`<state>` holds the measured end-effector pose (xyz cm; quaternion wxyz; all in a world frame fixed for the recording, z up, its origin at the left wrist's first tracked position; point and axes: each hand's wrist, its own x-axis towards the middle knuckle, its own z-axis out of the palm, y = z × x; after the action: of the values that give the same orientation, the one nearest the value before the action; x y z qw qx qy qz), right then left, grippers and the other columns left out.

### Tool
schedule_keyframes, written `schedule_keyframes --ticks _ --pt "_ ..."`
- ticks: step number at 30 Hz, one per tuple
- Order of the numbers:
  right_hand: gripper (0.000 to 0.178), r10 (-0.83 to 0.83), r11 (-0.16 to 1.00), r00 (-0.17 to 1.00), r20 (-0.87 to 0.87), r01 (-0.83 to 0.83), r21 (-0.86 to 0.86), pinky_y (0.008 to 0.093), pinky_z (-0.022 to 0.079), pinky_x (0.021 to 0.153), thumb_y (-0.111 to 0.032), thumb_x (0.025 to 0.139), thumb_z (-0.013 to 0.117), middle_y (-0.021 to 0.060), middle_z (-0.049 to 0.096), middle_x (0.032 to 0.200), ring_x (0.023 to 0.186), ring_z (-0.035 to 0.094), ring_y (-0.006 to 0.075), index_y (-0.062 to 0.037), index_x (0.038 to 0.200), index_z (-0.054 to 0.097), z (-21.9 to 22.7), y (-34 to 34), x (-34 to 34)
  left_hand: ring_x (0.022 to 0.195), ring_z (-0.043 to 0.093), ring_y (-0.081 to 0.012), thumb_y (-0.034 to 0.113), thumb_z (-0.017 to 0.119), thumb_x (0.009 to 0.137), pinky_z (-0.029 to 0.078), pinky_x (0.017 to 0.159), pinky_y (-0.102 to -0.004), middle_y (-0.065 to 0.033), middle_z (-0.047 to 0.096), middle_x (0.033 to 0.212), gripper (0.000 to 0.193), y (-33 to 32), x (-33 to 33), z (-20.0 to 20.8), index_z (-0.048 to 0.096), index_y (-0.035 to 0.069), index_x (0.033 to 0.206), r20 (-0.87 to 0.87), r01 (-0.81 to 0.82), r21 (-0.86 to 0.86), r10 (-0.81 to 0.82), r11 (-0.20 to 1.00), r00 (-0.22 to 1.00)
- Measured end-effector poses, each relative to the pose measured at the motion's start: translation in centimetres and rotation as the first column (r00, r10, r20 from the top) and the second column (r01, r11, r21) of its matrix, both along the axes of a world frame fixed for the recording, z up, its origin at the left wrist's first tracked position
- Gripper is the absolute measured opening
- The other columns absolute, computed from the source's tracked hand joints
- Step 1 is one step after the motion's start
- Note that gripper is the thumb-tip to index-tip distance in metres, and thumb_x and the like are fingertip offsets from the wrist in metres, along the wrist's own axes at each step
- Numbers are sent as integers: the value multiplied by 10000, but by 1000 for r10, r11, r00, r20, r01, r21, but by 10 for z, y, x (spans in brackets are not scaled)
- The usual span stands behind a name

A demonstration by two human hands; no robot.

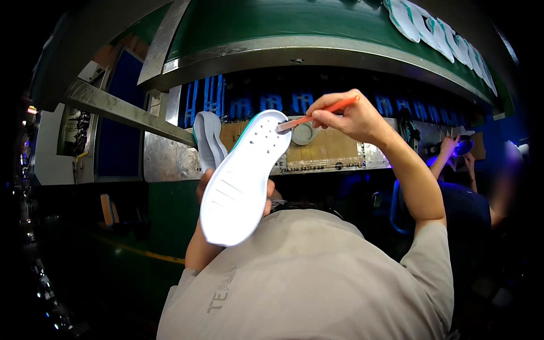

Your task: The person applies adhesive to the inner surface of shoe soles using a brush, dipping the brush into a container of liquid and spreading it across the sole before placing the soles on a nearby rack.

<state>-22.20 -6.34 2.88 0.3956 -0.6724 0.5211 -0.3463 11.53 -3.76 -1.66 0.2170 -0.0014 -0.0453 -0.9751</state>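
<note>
A white shoe sole [241, 187] with a green edge is tilted up in front of me, its small holes near the upper end. My left hand [267, 195] grips it from behind at the middle, fingers showing on both sides. In my right hand [354, 116] is an orange-handled brush [326, 108], its tip touching the sole's upper right rim. Just behind the brush sits a small round pale container [304, 134] on cardboard. Another sole, pale grey-white [208, 139], leans behind the held one on the left.
A metal bench with flattened cardboard [334, 152] lies ahead. Above it runs a green conveyor [272, 22] with a metal rail and several white soles [436, 37] at far right. Blue racks [207, 99] stand beneath. A slanted metal bar [130, 113] crosses at left. A co-worker's hands [450, 146] are at right.
</note>
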Motion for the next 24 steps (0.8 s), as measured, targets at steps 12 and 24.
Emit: schedule_keyframes --ticks 12,24 --pt "153 121 965 993 18 -113 -237 286 585 678 -118 940 754 94 793 877 751 753 190 -14 1049 783 -19 45 14 1359 543 -344 500 888 735 443 1159 -454 -259 510 1467 1167 -72 -22 -25 294 -72 1561 258 -110 -780 475 617 842" --pt "198 -195 974 903 384 133 183 252 599 678 -145 1045 653 86 757 852 753 728 137 18 1030 764 -24 78 27 1380 523 -366 426 977 667 494 1142 -477 -171 512 1429 1112 -54 -37 -4 388 47 1531 -160 -18 -985 866 -173 474"
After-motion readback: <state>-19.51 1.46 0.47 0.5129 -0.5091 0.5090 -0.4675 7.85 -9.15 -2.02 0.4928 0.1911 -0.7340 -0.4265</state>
